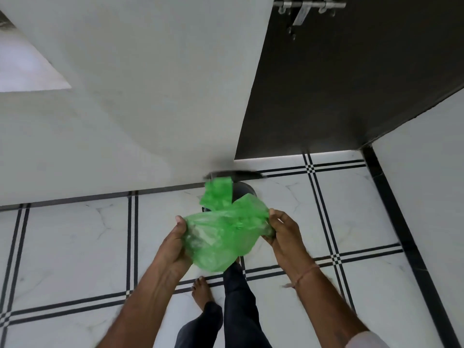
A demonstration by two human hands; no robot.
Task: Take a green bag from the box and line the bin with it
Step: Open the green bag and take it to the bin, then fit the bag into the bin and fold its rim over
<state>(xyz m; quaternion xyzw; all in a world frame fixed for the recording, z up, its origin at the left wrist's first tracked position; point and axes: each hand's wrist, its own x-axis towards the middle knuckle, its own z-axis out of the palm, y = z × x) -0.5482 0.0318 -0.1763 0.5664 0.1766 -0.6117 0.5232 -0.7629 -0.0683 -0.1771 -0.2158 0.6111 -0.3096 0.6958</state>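
The left hand [173,244] and the right hand [282,232] are each gripping one side of the green bag [221,237], holding it stretched between them in the air above the tiled floor [75,247], and the left fingers are hiding behind the plastic. The bag is covering most of the dark bin [243,190] by the white wall [125,96], so only a bit of its round side is showing. One bare foot [200,292] is showing below, while the other is hiding under the bag.
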